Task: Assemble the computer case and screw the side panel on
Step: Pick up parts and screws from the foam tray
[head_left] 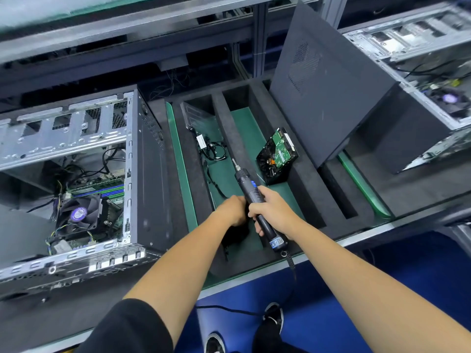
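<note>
An open computer case lies on its side at the left, with its motherboard and a black fan showing. A dark side panel leans upright in the foam rack at centre right. My right hand grips a black electric screwdriver over the foam tray, its bit pointing up and away. My left hand is curled just left of the screwdriver, above a dark recess; whether it holds anything is hidden.
A black foam tray on green matting holds a hard drive, a cable bundle and a clear plastic piece. A second open case stands at the far right. The screwdriver's cord hangs over the bench edge.
</note>
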`<state>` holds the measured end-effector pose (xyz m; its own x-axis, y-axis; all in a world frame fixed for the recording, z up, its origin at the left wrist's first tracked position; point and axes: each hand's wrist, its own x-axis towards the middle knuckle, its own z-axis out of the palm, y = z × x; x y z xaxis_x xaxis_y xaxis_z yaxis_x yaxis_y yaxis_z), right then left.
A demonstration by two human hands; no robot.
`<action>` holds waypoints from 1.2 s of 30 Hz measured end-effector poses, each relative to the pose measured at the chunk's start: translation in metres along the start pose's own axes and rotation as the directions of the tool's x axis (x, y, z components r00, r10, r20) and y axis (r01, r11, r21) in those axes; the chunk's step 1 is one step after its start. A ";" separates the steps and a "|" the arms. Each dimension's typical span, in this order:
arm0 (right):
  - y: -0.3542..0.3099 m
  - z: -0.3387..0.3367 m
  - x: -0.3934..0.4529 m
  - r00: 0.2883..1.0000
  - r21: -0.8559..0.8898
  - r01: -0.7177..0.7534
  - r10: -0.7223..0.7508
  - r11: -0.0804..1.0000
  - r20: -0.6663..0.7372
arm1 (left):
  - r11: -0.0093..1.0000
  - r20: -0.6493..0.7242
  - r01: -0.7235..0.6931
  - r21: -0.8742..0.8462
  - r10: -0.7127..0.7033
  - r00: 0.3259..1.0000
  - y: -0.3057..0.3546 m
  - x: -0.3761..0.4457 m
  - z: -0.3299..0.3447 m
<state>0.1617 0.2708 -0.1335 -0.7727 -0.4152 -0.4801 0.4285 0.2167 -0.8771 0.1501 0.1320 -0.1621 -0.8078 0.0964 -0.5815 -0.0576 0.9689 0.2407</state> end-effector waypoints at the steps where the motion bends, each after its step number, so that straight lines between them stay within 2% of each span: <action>1: 0.001 0.000 0.001 1.000 0.003 0.001 -0.001 1.000 0.006 | 0.999 -0.035 0.026 0.038 -0.025 0.999 -0.004 0.001 -0.005; 4: 0.002 -0.001 0.002 1.000 0.010 0.002 -0.002 1.000 0.023 | 0.978 -0.186 0.129 0.165 -0.098 0.978 -0.014 0.006 -0.020; 6: 0.002 -0.002 0.002 1.000 0.004 -0.005 0.005 1.000 0.027 | 0.916 -0.237 0.173 0.361 -0.089 0.967 -0.016 0.011 -0.028; 8: 0.002 -0.003 0.002 0.999 -0.005 -0.014 0.014 1.000 0.029 | 0.801 -0.197 0.171 0.574 -0.067 0.978 -0.019 0.016 -0.032; 11: 0.000 -0.002 0.001 0.999 -0.005 -0.015 0.015 1.000 0.031 | 0.702 -0.083 0.115 0.703 -0.079 0.993 -0.027 0.021 -0.028; 17: -0.001 -0.003 0.000 0.999 0.009 -0.019 0.019 1.000 0.025 | 0.631 -0.073 0.074 0.773 -0.029 0.997 -0.025 0.022 -0.013; 20: -0.001 -0.003 0.001 1.000 -0.004 -0.018 0.018 1.000 0.026 | 0.635 -0.068 0.042 0.771 0.017 0.998 -0.025 0.022 -0.012; 22: 0.000 -0.003 0.002 0.999 -0.013 -0.024 0.024 1.000 0.027 | 0.704 -0.079 0.031 0.710 0.035 0.996 -0.026 0.022 -0.015; 25: 0.000 -0.003 0.002 0.999 -0.014 -0.029 0.029 0.999 0.026 | 0.875 -0.165 0.070 0.480 0.011 0.986 -0.027 0.021 -0.028; 28: -0.001 -0.002 0.002 0.999 -0.008 -0.030 0.030 1.000 0.021 | 0.937 -0.216 0.099 0.334 -0.026 0.976 -0.027 0.019 -0.041; 31: -0.002 -0.002 0.002 0.999 -0.008 -0.030 0.030 1.000 0.016 | 0.877 -0.215 0.107 0.469 -0.005 0.977 -0.028 0.012 -0.047; 34: -0.002 -0.001 0.001 1.000 -0.009 -0.022 0.022 1.000 0.003 | 0.718 -0.073 0.022 0.695 0.041 0.996 -0.032 0.001 -0.043; 36: -0.003 0.000 0.000 1.000 -0.015 -0.014 0.014 1.000 -0.009 | 0.660 0.019 -0.059 0.749 0.068 0.998 -0.031 -0.002 -0.034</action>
<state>0.1609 0.2702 -0.1307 -0.7708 -0.4043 -0.4924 0.4322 0.2359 -0.8704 0.1342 0.0936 -0.1420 -0.7987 0.1663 -0.5784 0.4491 0.8044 -0.3889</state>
